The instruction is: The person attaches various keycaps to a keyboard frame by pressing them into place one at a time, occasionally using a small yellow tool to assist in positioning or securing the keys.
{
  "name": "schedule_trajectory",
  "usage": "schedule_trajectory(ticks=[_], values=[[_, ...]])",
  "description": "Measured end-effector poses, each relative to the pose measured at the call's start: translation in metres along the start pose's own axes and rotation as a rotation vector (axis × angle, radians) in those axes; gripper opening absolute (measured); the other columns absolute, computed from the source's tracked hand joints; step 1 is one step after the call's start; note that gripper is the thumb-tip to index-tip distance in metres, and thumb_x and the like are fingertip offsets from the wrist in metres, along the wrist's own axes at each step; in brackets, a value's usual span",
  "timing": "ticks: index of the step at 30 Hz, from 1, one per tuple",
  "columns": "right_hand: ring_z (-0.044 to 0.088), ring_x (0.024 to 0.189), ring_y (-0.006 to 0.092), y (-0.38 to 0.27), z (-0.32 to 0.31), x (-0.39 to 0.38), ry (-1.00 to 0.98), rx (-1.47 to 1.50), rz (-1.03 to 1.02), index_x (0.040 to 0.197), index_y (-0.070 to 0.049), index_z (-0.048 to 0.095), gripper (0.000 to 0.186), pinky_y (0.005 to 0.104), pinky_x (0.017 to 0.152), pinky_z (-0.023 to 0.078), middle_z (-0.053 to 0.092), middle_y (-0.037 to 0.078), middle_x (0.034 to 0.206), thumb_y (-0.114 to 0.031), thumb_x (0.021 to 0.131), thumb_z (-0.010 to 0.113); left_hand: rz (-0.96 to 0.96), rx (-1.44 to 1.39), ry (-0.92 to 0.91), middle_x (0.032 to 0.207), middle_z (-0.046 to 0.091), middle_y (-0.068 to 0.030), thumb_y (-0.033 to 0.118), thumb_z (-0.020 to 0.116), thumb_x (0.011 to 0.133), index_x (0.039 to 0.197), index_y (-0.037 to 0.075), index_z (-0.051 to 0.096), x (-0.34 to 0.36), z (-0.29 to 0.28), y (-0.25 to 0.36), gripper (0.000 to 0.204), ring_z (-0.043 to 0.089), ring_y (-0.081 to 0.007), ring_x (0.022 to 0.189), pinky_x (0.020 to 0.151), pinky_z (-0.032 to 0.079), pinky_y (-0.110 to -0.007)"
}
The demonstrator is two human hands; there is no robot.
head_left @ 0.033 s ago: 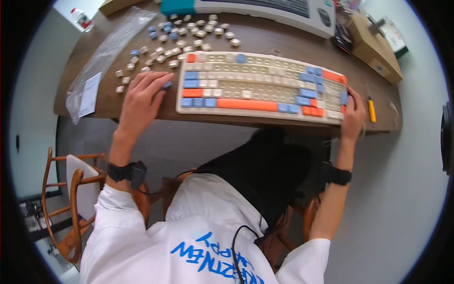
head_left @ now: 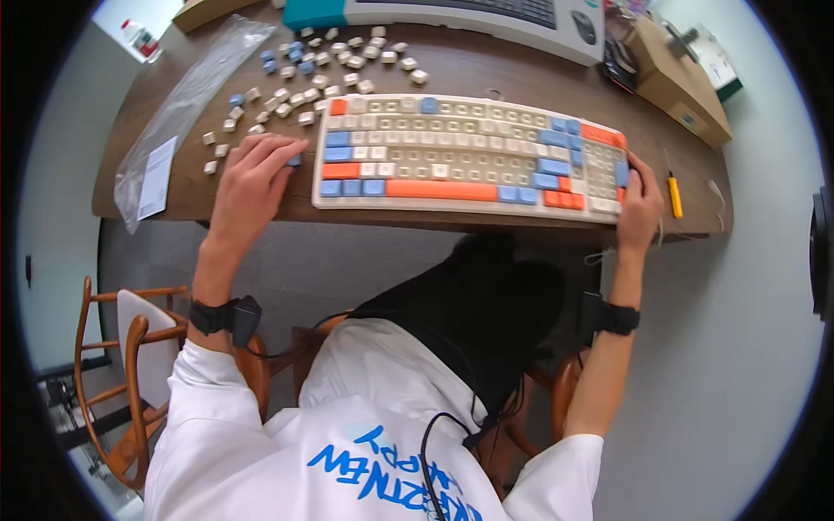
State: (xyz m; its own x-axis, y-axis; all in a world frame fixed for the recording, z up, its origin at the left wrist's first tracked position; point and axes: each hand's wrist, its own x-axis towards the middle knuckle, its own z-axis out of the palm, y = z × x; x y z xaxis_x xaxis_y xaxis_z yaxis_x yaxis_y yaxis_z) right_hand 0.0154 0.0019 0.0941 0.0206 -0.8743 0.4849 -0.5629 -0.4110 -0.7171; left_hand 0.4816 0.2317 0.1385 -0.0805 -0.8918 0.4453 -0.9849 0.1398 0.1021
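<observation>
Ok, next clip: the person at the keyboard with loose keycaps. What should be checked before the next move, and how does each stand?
1. Left hand on a keycap: ok, fingertips touch a blue keycap beside the keyboard.
2. Keycap gripped: cannot tell.
3. Right hand steadying the keyboard's right end: ok.
4. Keyboard flat on the wooden table: ok.
5. Loose keycaps within reach: ok, scattered above the left hand.
6. Empty key slots: cannot tell.

Clear plastic bag (head_left: 187,95) lies at my table's (head_left: 486,74) left end, a yellow tool (head_left: 675,196) on the right, cardboard box (head_left: 673,82) beyond, wooden chair (head_left: 130,373) down left.
</observation>
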Motion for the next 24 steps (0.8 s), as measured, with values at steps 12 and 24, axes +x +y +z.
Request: schedule_trajectory(ticks=[12,24], values=[[0.071,0.105,0.0253,-0.009,-0.002,-0.001,0.016,0.001,0.052,0.120,-0.001,0.074,0.031,0.0344,0.094,0.052,0.076,0.015,0.115,-0.011,0.101,0.051,-0.137,-0.013,-0.005,0.105,0.068,-0.0076,0.005,0.080,0.082,0.109,0.004,0.074,0.004,0.001,0.003,0.028,0.064,-0.0274,0.103,0.089,0.053,-0.039],[0.070,0.110,0.0227,0.009,-0.005,0.004,-0.024,-0.021,0.069,0.126,-0.004,0.073,0.032,0.0330,0.097,0.051,0.074,0.014,0.122,-0.010,0.105,0.050,-0.130,0.004,0.082,0.094,0.068,-0.0045,0.017,0.086,0.079,0.105,0.007,0.077,-0.005,0.007,0.000,0.029,0.060,-0.0233,0.093,0.084,0.052,-0.037]])
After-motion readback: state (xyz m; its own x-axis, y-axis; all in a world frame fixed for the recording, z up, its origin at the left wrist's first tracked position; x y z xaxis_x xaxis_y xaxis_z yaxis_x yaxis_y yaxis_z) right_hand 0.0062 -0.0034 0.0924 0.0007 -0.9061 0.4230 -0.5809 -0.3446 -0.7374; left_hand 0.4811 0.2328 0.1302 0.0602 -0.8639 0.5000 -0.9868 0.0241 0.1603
